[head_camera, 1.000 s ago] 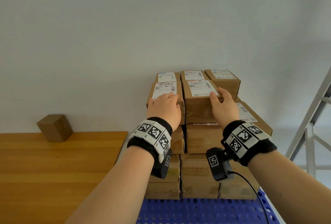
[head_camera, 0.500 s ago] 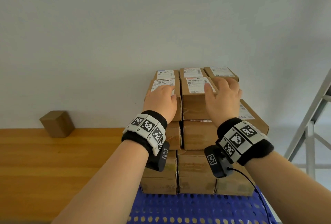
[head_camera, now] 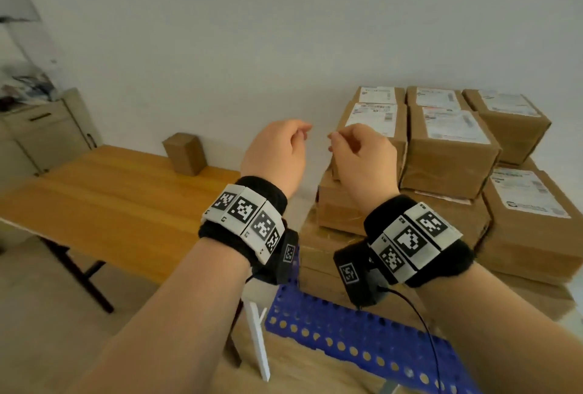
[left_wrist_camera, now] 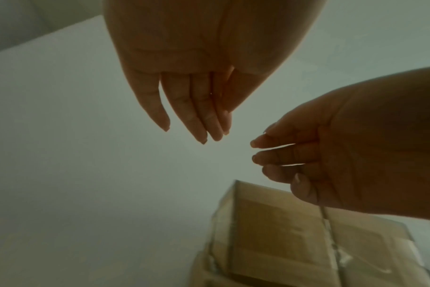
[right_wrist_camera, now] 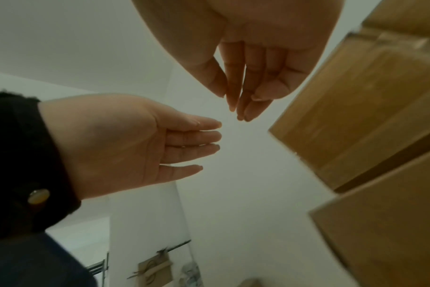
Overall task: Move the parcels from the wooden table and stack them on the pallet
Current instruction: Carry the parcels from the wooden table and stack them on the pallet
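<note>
Grey cabinet w/ a dark drawer handle stands far left against the white wall, blurred clutter on top. White upright board stands on the floor in the foreground.

Soft daylight; wrist views dim, blurry.

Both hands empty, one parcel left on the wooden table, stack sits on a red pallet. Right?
Not quite: the pallet is blue, as the head view shows. The rest holds: the left hand and right hand hold nothing, and one parcel stands on the wooden table.
</note>
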Demonstrator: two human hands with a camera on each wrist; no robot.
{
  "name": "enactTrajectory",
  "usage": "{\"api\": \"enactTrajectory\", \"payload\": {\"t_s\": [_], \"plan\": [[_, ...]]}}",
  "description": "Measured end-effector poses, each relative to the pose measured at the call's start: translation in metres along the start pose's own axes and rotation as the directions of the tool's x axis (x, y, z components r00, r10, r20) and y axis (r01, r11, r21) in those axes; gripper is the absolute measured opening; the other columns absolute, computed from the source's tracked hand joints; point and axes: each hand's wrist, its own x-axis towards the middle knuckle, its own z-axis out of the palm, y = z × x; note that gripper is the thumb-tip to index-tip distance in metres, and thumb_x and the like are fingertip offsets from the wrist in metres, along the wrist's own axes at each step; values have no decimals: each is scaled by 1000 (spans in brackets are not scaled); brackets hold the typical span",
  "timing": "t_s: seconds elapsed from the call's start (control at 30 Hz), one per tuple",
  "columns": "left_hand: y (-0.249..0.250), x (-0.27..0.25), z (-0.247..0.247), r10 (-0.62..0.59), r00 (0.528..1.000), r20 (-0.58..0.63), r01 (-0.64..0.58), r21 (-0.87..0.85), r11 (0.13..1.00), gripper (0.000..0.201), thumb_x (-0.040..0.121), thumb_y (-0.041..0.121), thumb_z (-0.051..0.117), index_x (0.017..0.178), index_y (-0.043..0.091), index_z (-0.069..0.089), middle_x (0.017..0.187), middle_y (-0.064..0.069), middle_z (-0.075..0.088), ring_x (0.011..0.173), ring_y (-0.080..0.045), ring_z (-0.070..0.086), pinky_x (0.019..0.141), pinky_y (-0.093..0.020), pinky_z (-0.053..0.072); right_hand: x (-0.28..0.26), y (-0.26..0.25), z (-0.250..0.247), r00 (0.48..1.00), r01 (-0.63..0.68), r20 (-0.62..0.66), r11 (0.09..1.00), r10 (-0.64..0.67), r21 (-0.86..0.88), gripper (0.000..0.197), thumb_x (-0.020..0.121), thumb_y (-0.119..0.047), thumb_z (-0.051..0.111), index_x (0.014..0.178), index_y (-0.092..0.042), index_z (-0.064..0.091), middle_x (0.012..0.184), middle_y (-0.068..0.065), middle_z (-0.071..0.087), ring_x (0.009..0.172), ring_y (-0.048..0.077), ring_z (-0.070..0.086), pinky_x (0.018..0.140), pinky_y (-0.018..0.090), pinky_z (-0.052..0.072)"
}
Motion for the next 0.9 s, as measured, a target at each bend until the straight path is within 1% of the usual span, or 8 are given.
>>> {"api": "enactTrajectory", "payload": {"t_s": [0.1, 0.2, 0.27, 0.43, 0.53, 0.6, 0.73, 0.9], "plan": [[-33, -8, -26, -71, 997, -27, 72, 34, 997, 32, 99, 19, 35, 122, 20, 57, 111, 5, 64, 105, -8, 57, 87, -19, 40, -4, -13, 39, 996, -13, 91, 999, 10, 40, 15, 94, -24, 51, 91, -16, 64, 82, -3, 65, 76, 10, 61, 68, 21, 49], [-72, -13, -56, -141, 988, -61, 144, 41, 989, 33, 99, 20, 34, 123, 21, 57, 109, 6, 64, 103, -8, 57, 89, -24, 45, -6, -31, 84, 985, -13, 170, 999, 5, 46, 16, 94, -24, 51, 87, -17, 64, 81, -3, 66, 75, 11, 61, 61, 16, 44], [-101, -12, -77, -167, 983, -80, 170, 41, 985, 34, 99, 19, 34, 123, 22, 57, 107, 6, 65, 101, -9, 58, 88, -27, 47, -4, -46, 117, 980, -9, 199, 999, -2, 52, 16, 93, -23, 52, 84, -17, 64, 80, -2, 67, 75, 12, 62, 59, 16, 43], [-187, 0, -135, -182, 978, -105, 191, 80, 978, 33, 99, 19, 34, 122, 22, 58, 104, 8, 65, 94, -6, 56, 79, -21, 41, 1, -85, 215, 972, -23, 234, 995, -1, 100, 18, 92, -21, 52, 84, -12, 65, 80, 3, 67, 76, 19, 63, 64, 27, 49], [-238, 10, -169, -205, 976, -71, 210, 79, 974, 33, 99, 18, 34, 122, 22, 58, 107, 6, 65, 98, -8, 57, 83, -22, 43, 2, -106, 278, 964, -70, 265, 990, 36, 123, 17, 92, -20, 52, 85, -12, 65, 82, 5, 68, 79, 22, 65, 73, 39, 56], [-271, 18, -188, -226, 973, -44, 228, 78, 970, 33, 99, 18, 34, 121, 21, 58, 108, 5, 65, 100, -9, 58, 84, -23, 43, 3, -117, 313, 959, -108, 276, 986, 70, 126, 18, 91, -20, 52, 85, -11, 66, 82, 7, 68, 79, 24, 65, 75, 44, 56], [-329, 38, -205, -270, 963, -5, 270, 52, 961, 33, 99, 18, 34, 120, 21, 59, 105, 5, 66, 99, -9, 59, 84, -24, 45, 17, -125, 364, 948, -164, 290, 981, 128, 105, 17, 92, -20, 51, 82, -14, 63, 83, 7, 68, 80, 26, 66, 74, 41, 57], [-388, 78, -197, -309, 950, 50, 309, 6, 951, 33, 99, 17, 34, 120, 20, 59, 107, 4, 66, 99, -10, 59, 85, -24, 46, 51, -112, 419, 945, -191, 285, 978, 161, 79, 17, 92, -19, 51, 83, -12, 63, 83, 7, 68, 80, 25, 66, 74, 40, 57]]}}
